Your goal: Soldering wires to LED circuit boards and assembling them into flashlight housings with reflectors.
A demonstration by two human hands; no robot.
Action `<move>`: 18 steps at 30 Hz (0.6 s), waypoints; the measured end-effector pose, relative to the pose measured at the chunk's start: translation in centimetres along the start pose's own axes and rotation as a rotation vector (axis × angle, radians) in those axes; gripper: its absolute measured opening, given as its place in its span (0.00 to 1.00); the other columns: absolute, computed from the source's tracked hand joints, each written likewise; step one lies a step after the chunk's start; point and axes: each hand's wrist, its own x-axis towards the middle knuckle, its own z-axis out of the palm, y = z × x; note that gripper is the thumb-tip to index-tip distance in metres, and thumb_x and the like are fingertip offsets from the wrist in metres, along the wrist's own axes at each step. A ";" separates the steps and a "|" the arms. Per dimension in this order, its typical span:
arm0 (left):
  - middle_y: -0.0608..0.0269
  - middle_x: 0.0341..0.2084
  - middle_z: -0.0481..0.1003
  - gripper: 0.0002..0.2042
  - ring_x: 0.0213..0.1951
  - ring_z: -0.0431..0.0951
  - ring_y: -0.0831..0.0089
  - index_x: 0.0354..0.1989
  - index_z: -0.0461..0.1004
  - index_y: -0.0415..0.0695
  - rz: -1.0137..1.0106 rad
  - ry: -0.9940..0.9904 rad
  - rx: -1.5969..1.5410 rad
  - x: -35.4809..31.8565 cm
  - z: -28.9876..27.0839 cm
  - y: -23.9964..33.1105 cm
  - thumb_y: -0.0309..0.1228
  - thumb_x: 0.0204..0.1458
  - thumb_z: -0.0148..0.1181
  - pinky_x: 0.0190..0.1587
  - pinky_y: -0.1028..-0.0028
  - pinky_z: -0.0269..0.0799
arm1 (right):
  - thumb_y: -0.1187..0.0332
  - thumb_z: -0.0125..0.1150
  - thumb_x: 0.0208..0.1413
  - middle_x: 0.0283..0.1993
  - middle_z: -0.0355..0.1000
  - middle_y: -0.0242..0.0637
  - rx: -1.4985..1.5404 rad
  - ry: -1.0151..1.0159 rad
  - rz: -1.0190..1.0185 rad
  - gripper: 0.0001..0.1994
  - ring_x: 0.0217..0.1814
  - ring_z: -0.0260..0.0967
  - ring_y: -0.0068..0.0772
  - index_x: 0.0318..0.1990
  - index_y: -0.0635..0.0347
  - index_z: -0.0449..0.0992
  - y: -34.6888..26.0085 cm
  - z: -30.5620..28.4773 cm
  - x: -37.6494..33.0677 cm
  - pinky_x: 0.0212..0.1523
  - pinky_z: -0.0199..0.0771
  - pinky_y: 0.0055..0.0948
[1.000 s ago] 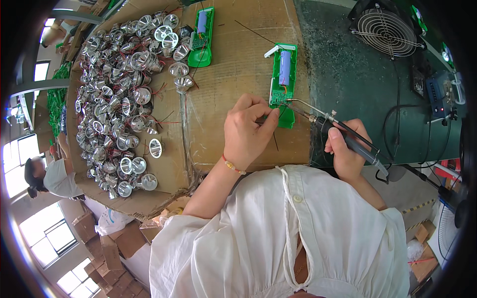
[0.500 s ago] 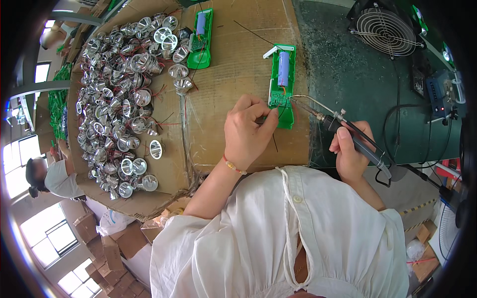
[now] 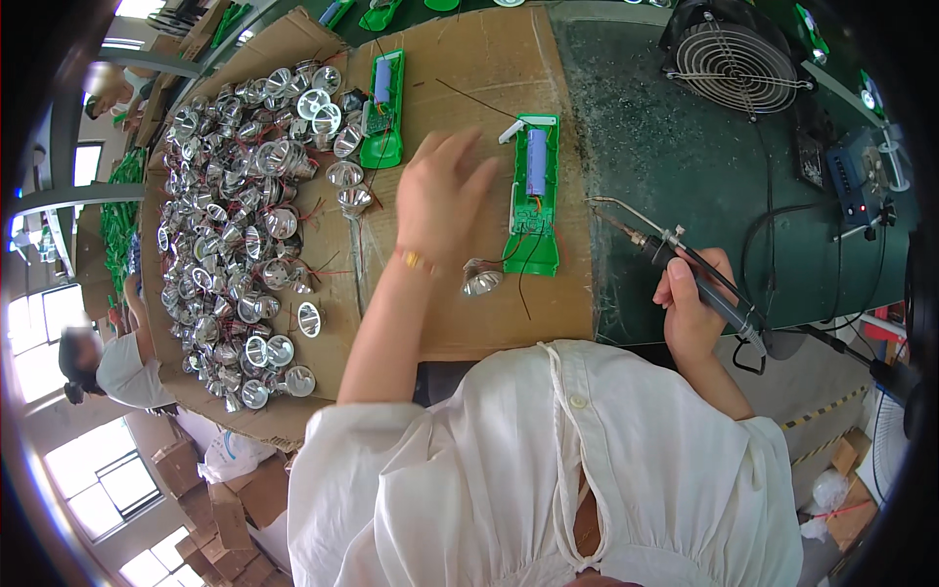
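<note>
My right hand (image 3: 696,298) grips a soldering iron (image 3: 719,298) with a thin metal feed tube along it; its tip points left, apart from the board. My left hand (image 3: 437,201) hovers over the cardboard with fingers apart, slightly blurred and holding nothing visible. Between them lies a green plastic casing (image 3: 548,259) with a purple cylindrical battery (image 3: 536,161) and a green circuit board (image 3: 532,217). A silver reflector cup (image 3: 481,282) sits beside its lower end, a red wire running to the board. A second green casing (image 3: 381,150) with a battery lies beyond my left hand.
Many silver reflector cups (image 3: 235,235) with red wires are heaped on cardboard (image 3: 440,323) at left. A round fan with a wire guard (image 3: 738,67) and a blue control box (image 3: 859,186) stand at right on the dark green bench (image 3: 685,147). Another person (image 3: 127,357) sits far left.
My left hand has left the board and moved left, its fingers opening. The iron's tip has drawn off the board to the right. A wired reflector cup now shows beside the casing.
</note>
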 end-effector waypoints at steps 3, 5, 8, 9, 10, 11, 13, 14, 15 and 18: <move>0.57 0.28 0.71 0.09 0.30 0.73 0.64 0.32 0.75 0.40 0.105 -0.071 0.099 2.3 1.2 -1.1 0.29 0.41 0.60 0.33 0.71 0.68 | 0.77 0.55 0.48 0.18 0.65 0.34 -0.007 -0.002 0.018 0.06 0.16 0.62 0.19 0.32 0.66 0.65 -0.2 0.1 -0.2 0.16 0.60 0.16; 0.57 0.27 0.71 0.08 0.28 0.73 0.64 0.30 0.75 0.41 0.047 -0.078 0.010 2.9 1.0 -1.6 0.30 0.41 0.60 0.31 0.71 0.69 | 0.77 0.55 0.48 0.18 0.65 0.34 -0.009 -0.003 0.008 0.06 0.16 0.62 0.19 0.32 0.65 0.65 -0.1 -0.2 -0.2 0.16 0.60 0.16; 0.58 0.26 0.72 0.07 0.26 0.73 0.65 0.29 0.75 0.41 -0.005 -0.079 -0.056 2.5 0.4 -2.1 0.31 0.42 0.60 0.30 0.71 0.69 | 0.73 0.54 0.49 0.16 0.62 0.33 -0.049 0.055 -0.001 0.06 0.13 0.58 0.19 0.30 0.64 0.65 0.2 -0.5 0.0 0.14 0.56 0.16; 0.58 0.26 0.72 0.08 0.26 0.73 0.65 0.29 0.75 0.42 -0.025 -0.040 0.038 2.3 -0.1 -2.4 0.31 0.41 0.60 0.30 0.71 0.69 | 0.73 0.54 0.49 0.16 0.62 0.33 -0.046 0.057 -0.005 0.06 0.13 0.58 0.19 0.30 0.64 0.65 0.1 -0.5 0.2 0.14 0.56 0.16; 0.58 0.26 0.72 0.08 0.27 0.73 0.65 0.29 0.75 0.42 -0.044 0.001 0.131 2.1 -0.6 -2.5 0.31 0.41 0.60 0.30 0.71 0.69 | 0.73 0.54 0.49 0.16 0.62 0.33 -0.053 0.057 -0.004 0.06 0.13 0.58 0.19 0.30 0.64 0.65 0.1 -0.4 0.4 0.14 0.56 0.16; 0.58 0.26 0.72 0.09 0.28 0.72 0.64 0.30 0.74 0.42 0.003 0.097 0.301 1.8 -1.8 -2.3 0.31 0.41 0.60 0.31 0.70 0.69 | 0.73 0.54 0.49 0.16 0.62 0.33 -0.054 0.048 -0.002 0.06 0.13 0.58 0.19 0.30 0.64 0.65 -0.1 -0.1 0.5 0.14 0.56 0.16; 0.58 0.26 0.73 0.11 0.25 0.73 0.67 0.32 0.74 0.38 0.067 0.372 0.393 1.6 -2.6 -0.5 0.31 0.41 0.61 0.31 0.73 0.70 | 0.74 0.55 0.49 0.17 0.63 0.33 -0.030 0.044 0.015 0.06 0.15 0.60 0.19 0.31 0.64 0.65 0.0 -0.4 0.7 0.15 0.58 0.15; 0.58 0.24 0.73 0.11 0.23 0.73 0.69 0.32 0.74 0.39 0.055 0.340 0.355 1.1 -2.7 0.3 0.31 0.42 0.60 0.29 0.74 0.69 | 0.75 0.56 0.48 0.18 0.65 0.33 -0.006 0.040 0.032 0.06 0.16 0.62 0.19 0.31 0.65 0.65 0.1 -0.6 1.1 0.16 0.60 0.15; 0.57 0.22 0.74 0.10 0.23 0.73 0.72 0.29 0.74 0.38 -0.117 0.179 0.123 0.1 -2.2 1.4 0.33 0.43 0.60 0.27 0.74 0.68 | 0.75 0.56 0.48 0.18 0.65 0.33 -0.005 0.050 0.017 0.06 0.16 0.62 0.19 0.31 0.65 0.65 0.1 -0.9 1.5 0.16 0.60 0.15; 0.56 0.16 0.73 0.14 0.21 0.74 0.59 0.20 0.75 0.44 -0.094 -0.532 0.406 -3.8 -1.4 4.2 0.43 0.41 0.60 0.25 0.66 0.68 | 0.75 0.56 0.48 0.18 0.65 0.34 -0.013 0.056 -0.006 0.07 0.16 0.62 0.19 0.31 0.65 0.64 -0.2 -1.1 2.0 0.17 0.61 0.15</move>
